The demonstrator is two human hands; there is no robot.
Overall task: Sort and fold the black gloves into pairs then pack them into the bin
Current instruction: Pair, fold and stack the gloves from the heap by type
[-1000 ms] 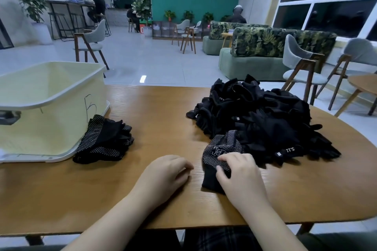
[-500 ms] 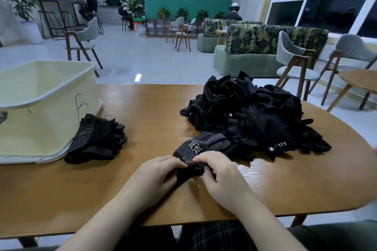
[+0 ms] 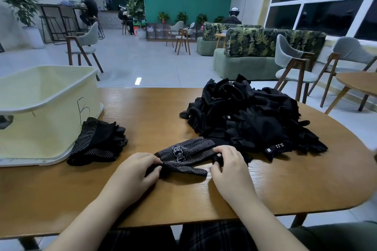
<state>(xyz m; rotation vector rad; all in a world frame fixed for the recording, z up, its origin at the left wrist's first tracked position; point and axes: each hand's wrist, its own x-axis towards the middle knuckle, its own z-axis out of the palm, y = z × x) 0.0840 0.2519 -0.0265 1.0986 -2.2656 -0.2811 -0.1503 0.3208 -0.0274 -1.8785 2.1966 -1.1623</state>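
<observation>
Left hand: the left hand (image 3: 135, 171) is low in the middle of the frame. Its fingers are curled and pinch the left end of the dotted glove (image 3: 186, 157).
Right hand: the right hand (image 3: 228, 166) is just right of the middle. Its fingers and thumb pinch the right end of the same glove, by the cuff.
Dotted glove: it is black with little white dots and a white square sign on it. It lies stretched flat between the two hands on the table (image 3: 265, 185). One finger of the glove sticks out toward the lower right, near the right hand.
Glove pile: a big heap of black gloves (image 3: 248, 116) sits on the right side of the table, just behind the right hand. The dotted glove touches its near edge. One cuff in the heap has a white tag with writing on it.
Folded gloves: a small stack of dotted gloves (image 3: 100, 141) lies at the left of the middle, touching the bottom corner of the bin.
Bin: the pale yellow bin (image 3: 49, 112) stands on the left side of the table. It is open on top. A mark is drawn on its side.
Room: behind the table are grey chairs, a green leafy sofa, plants, dark windows at the upper right, and people sitting far back.
</observation>
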